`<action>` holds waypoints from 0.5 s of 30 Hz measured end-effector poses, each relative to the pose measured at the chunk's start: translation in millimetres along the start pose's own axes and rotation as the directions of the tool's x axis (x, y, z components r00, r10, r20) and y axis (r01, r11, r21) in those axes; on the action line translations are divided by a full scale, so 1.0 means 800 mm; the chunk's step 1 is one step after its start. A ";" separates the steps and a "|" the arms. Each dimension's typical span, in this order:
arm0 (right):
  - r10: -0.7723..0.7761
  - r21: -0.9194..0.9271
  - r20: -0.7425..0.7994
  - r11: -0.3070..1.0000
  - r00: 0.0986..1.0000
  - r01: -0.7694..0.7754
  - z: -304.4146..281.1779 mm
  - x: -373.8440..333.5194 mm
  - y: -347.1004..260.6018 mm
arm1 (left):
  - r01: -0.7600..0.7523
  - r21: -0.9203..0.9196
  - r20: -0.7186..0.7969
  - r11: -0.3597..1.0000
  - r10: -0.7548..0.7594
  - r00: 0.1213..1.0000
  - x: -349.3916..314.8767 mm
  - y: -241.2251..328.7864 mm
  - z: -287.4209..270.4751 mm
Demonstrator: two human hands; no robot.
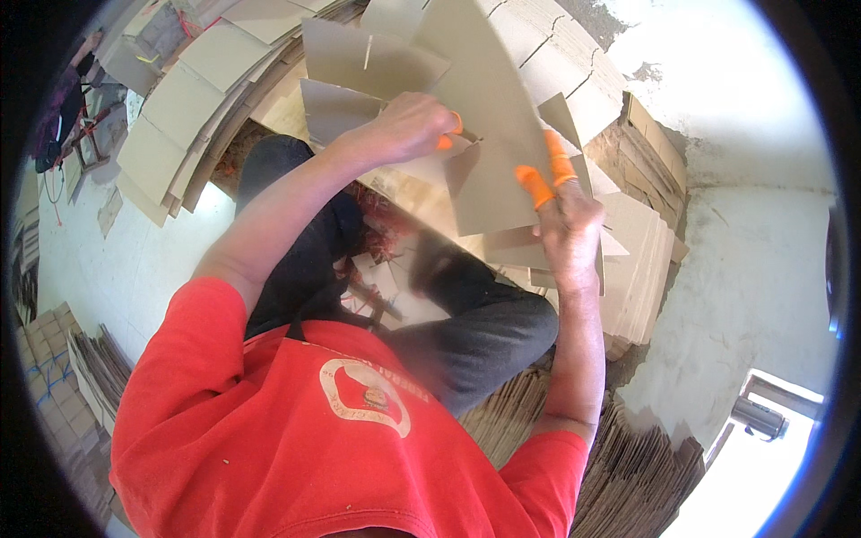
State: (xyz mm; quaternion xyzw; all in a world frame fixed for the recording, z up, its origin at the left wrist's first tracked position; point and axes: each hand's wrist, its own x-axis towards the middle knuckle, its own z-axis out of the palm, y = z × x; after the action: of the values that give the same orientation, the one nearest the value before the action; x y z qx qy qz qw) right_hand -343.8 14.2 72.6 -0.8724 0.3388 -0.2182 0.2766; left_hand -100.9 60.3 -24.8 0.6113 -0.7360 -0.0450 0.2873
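A large grey-brown cardboard sheet [489,117] stands tilted between my hands, with slotted cardboard pieces [368,63] beside it on the left. My left hand [417,125] is closed, its orange-covered fingertips pinching cardboard near a slot at the sheet's left side. What lies inside that grip is partly hidden. My right hand [567,211] grips the large sheet by its right edge, with the orange-covered thumb on its face and an orange-covered finger along the edge. More cardboard pieces cross below and behind the sheet.
Stacked cardboard sheets [184,117] curve along the left, and another stack [641,260] stands at the right beside a pale wall [744,260]. A pale wooden board [417,197] lies under the work, near my bent legs. Many upright cardboard pieces [628,475] fill the lower right.
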 end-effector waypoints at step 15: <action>-0.225 -0.089 0.199 0.965 0.954 0.246 0.051 0.000 0.027 | -0.006 0.034 0.051 0.999 0.005 0.999 0.012 -0.006 -0.001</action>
State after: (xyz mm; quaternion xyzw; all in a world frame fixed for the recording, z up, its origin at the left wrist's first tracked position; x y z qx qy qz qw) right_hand -330.8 14.8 28.2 -0.9374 0.2168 -0.1473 0.2295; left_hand -97.3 50.2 -22.2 0.6127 -0.7454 -0.0474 0.2582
